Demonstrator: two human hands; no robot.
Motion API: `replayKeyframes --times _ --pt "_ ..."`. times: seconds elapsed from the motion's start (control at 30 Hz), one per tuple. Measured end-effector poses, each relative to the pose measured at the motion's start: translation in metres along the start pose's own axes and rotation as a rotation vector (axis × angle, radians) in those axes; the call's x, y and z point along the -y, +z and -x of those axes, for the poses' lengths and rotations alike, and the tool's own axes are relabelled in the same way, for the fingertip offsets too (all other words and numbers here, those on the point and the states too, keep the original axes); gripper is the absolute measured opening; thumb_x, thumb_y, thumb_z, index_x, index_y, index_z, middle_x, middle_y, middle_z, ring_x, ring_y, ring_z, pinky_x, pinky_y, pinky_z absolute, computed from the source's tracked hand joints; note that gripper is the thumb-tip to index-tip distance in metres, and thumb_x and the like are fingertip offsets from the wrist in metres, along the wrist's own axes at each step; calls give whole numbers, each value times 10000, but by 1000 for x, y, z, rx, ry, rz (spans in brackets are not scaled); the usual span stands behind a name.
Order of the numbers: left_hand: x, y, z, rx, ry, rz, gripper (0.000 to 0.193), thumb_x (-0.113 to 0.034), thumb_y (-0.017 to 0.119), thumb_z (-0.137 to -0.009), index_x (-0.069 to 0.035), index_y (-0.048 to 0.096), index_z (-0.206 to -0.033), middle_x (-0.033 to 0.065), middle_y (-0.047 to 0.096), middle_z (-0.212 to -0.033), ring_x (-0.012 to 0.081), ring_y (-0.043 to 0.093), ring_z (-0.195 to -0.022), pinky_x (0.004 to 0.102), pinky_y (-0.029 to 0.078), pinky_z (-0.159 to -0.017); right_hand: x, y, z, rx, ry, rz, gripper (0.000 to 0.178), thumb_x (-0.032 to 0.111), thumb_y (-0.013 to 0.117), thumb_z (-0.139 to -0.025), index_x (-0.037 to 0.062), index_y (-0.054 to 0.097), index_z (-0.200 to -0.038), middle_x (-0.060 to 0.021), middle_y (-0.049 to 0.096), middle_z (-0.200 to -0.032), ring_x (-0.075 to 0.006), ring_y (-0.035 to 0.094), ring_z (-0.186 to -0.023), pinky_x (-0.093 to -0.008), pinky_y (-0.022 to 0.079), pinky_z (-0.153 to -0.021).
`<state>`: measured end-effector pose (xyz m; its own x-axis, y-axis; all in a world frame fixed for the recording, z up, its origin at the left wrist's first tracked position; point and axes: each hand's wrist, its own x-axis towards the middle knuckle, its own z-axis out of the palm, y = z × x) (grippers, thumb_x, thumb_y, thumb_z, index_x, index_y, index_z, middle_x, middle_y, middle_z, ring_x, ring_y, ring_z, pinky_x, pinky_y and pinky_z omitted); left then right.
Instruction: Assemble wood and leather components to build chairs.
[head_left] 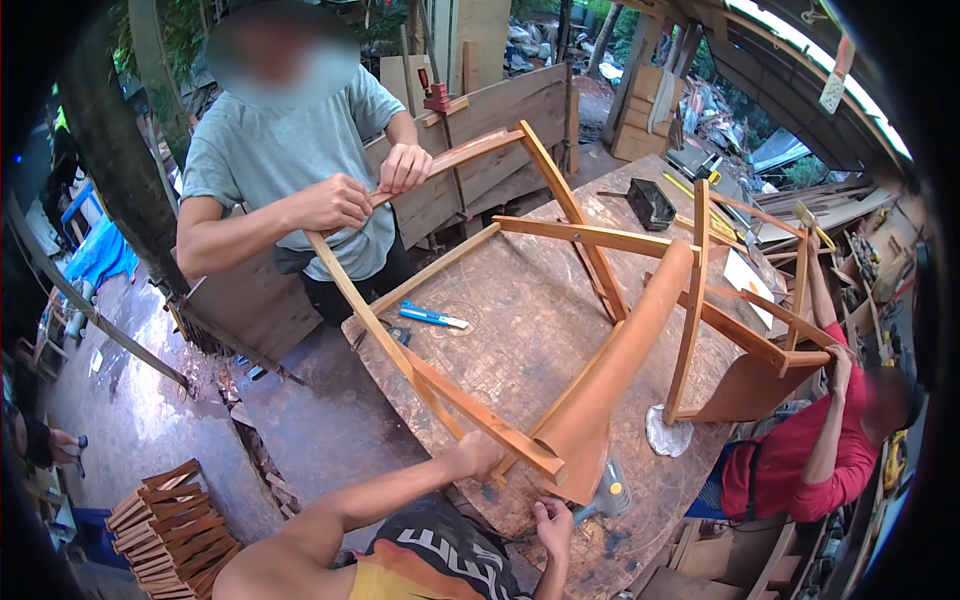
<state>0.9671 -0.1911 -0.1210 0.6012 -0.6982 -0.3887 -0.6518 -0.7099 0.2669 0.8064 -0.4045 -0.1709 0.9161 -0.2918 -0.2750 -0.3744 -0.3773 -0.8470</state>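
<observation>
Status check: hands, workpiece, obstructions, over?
Left hand at wooden frame; right hand beside orange sheet. Co-worker's hands on frame's far end. Utility knife, power tool on table.

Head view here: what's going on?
The person's left hand is at the near end of a wooden frame with a brown sheet on it; the right hand is near the sheet's lower corner. Opposite, a co-worker in grey holds the frame with both hands. Another, in red, handles a second frame. A blue knife lies on the table.
</observation>
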Motion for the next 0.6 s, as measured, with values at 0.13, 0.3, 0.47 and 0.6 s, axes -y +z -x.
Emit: replayKeyframes --times 0.13,0.3,0.47,0.6 --pt "2 1 1 -15 3 6 396 -296 796 -672 -60 725 -982 133 703 -1030 281 667 -1012 392 544 -835 3 0 -1 7 24 -31 206 96 632 -904 -62 644 -1034 -111 696 -857 -159 656 -767 -282 519 -702" --pt "6 23 0 -162 -31 -40 280 -269 785 -657 -77 745 -857 97 720 -855 273 694 -884 405 543 -772 11 1 0 -9 30 -13 207 97 626 -906 -67 643 -1030 -122 700 -842 -164 668 -761 -283 521 -693" --pt "-1 9 3 -94 -7 -88 270 -251 776 -659 -81 745 -867 98 720 -850 265 696 -886 395 544 -778 19 -4 3 -20 52 5 218 106 630 -905 -72 647 -1030 -126 702 -825 -164 672 -754 -282 521 -684" --pt "0 4 3 -64 -2 -48 276 -258 766 -669 -85 742 -883 109 719 -916 259 692 -929 383 545 -794 26 -2 6 -48 55 10 232 121 645 -900 -70 653 -1030 -123 702 -823 -161 663 -744 -281 518 -678"
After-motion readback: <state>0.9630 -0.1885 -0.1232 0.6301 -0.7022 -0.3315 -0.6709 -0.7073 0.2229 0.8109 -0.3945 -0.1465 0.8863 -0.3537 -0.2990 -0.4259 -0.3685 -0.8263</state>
